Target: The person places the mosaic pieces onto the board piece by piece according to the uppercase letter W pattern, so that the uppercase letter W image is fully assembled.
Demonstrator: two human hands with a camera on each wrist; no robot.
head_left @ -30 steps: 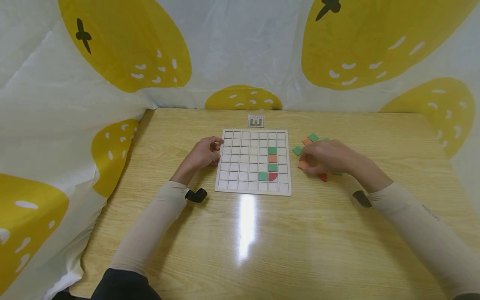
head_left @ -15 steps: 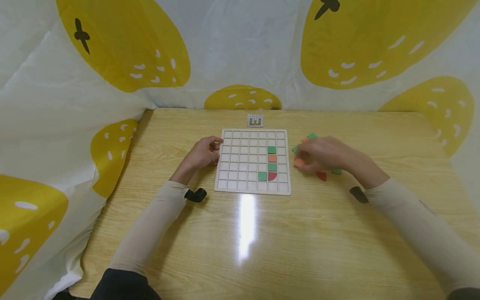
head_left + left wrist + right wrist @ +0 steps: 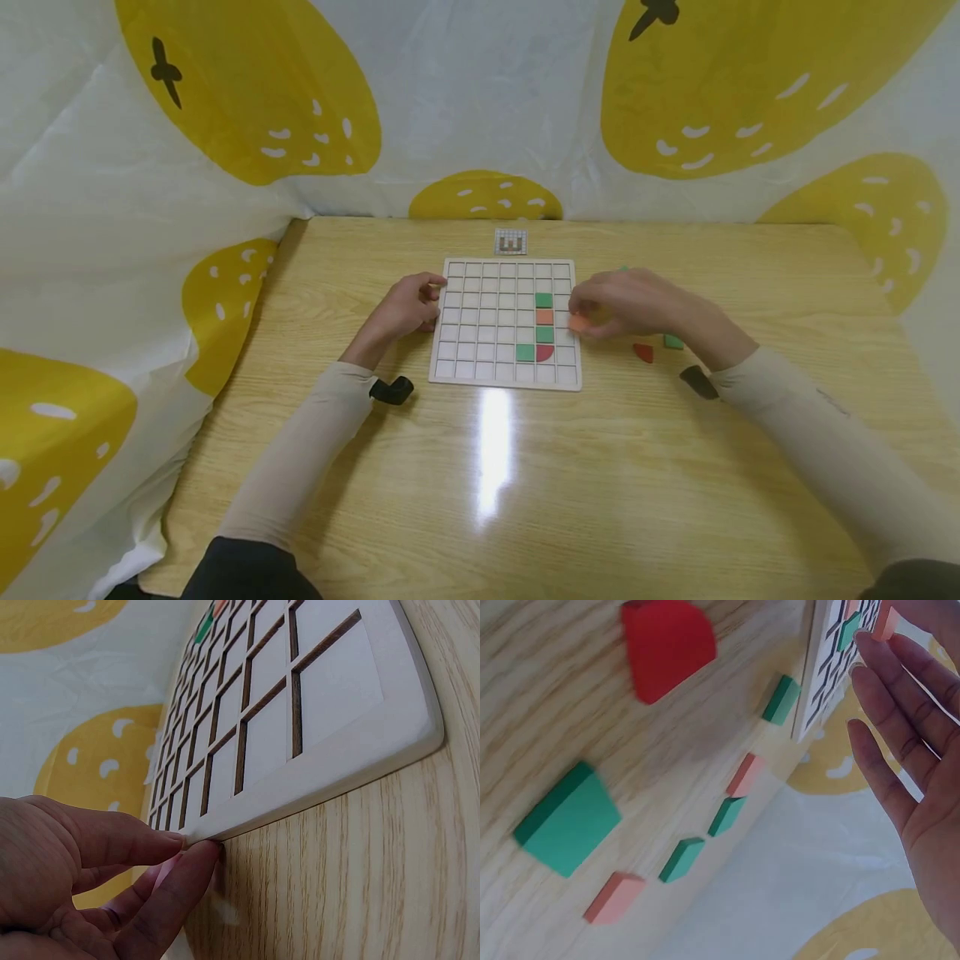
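Observation:
A white grid board [image 3: 487, 333] lies on the table, holding a few green tiles, an orange tile [image 3: 544, 317] and a red quarter-round tile [image 3: 544, 353] toward its right side. At the board's left edge, my left hand [image 3: 405, 306] pinches the rim between thumb and fingers; the left wrist view shows the fingertips [image 3: 196, 859] against that rim. My right hand [image 3: 630, 302] is at the right edge of the board, with an orange square tile [image 3: 886, 621] pinched between thumb and forefinger. The other right fingers are extended in the right wrist view.
Right of the board lie loose tiles: a red quarter-round [image 3: 667, 649], a green one [image 3: 570, 819], an orange one [image 3: 613, 898] and several more. A small pattern card [image 3: 511, 242] lies behind the board. A patterned cloth [image 3: 480, 108] hangs behind the table.
My right hand has picked an orange tile out of the loose ones and moved left with it to the board's edge. The left hand stays at the left rim.

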